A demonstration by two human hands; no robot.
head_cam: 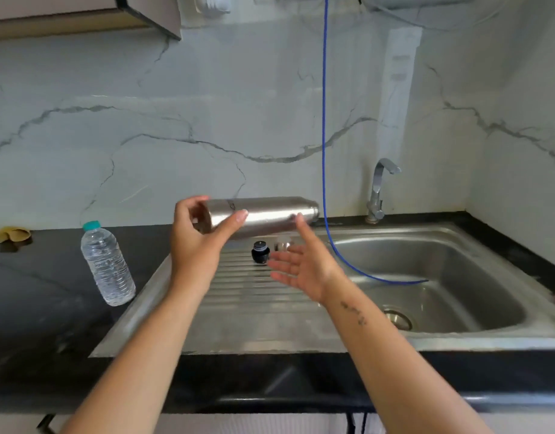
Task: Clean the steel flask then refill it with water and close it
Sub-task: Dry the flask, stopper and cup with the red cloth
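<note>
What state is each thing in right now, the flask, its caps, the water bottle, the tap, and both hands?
steel flask: uncapped, held on its side above the drainboard
left hand: grips the flask's base end
right hand: open, palm up, near the flask's neck
black stopper: off, on the drainboard
steel cap: off, beside the stopper
plastic bottle: capped, upright
tap: not running

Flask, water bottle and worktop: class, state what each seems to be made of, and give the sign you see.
Flask: brushed steel, by its dull silver sheen and soft highlights.
Water bottle: clear thin plastic, probably, since it is see-through and ribbed, with a teal cap.
Worktop: dark polished stone, perhaps granite, going by its glossy black surface with faint pale veins.
</note>
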